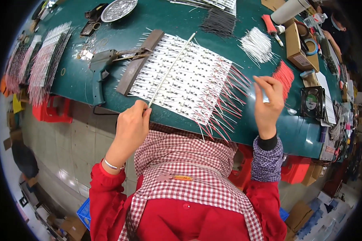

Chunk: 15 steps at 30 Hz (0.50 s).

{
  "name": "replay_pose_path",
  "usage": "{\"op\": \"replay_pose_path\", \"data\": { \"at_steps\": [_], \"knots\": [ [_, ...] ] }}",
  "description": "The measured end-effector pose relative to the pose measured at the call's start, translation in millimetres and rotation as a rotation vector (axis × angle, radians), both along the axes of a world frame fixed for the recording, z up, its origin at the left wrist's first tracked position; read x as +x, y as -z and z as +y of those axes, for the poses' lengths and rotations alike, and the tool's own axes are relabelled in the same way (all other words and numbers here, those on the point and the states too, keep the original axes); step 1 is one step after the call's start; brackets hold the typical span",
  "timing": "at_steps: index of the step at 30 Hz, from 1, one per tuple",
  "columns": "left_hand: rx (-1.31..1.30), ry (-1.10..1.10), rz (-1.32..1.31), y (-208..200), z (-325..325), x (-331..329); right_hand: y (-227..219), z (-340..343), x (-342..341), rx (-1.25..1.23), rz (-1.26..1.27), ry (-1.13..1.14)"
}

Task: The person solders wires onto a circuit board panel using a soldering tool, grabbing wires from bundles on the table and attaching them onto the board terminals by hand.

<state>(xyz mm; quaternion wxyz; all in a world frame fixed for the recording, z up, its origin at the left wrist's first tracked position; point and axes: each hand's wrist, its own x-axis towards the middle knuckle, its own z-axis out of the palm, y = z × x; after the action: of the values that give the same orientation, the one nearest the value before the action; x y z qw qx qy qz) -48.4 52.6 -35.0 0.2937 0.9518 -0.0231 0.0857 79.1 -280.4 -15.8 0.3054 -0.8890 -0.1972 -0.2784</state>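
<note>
Rod (pixel 173 69): likely light, stiff; best held toward seven o'clock, where pinched by left grip (pixel 132 123); right grip (pixel 268 100): cannot tell.

White panel (pixel 185 80) on green table (pixel 78 84)

Pinches a thin pale rod (pixel 173 69) in the left hand (pixel 132 125), over a white component sheet (pixel 189 79); holds the right hand (pixel 268 98) curled beyond the sheet's wire-fringed right edge.
</note>
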Motion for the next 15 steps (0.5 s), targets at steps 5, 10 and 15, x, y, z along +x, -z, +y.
{"op": "replay_pose_path", "data": {
  "at_steps": [5,10,15],
  "knots": [
    [-0.25,-0.151,0.18,-16.5,1.1,-44.1,-14.5,62.5,-11.8,0.054,0.158,-0.33],
    [-0.44,-0.351,0.461,-27.1,3.1,-141.8,-8.2,111.8,-22.8,-0.018,0.317,-0.684],
    [-0.547,-0.402,0.577,-22.3,-3.1,-208.2,7.9,131.9,-33.1,-0.048,0.371,-0.752]
  ]
}}
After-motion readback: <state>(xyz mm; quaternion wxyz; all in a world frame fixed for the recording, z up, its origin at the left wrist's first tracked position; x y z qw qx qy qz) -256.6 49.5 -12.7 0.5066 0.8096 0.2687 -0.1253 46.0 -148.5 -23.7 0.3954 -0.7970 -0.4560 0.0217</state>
